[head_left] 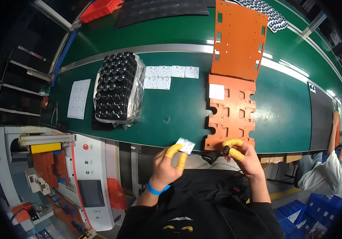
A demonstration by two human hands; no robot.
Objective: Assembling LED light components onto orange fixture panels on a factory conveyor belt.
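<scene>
My left hand (165, 170), with yellow finger cots and a blue wristband, pinches a small white circuit board (186, 146) over the table's near edge. Between the yellow-covered fingers of my right hand (240, 156) is a small round black part (226, 150), partly hidden by the fingers. That hand is at the near end of an orange fixture (236, 115) with notches and cutouts. A white square board (216, 92) lies in its far left corner. Joined to the fixture's far side is a flat orange plate (239, 40) with slots and holes.
Trays of shiny black domed parts (116, 85) are stacked at left, beside several white boards (158, 71) and a white panel (79, 99). A machine (93, 179) stands at lower left. Another person (326, 175) works at far right, near blue bins (294, 211).
</scene>
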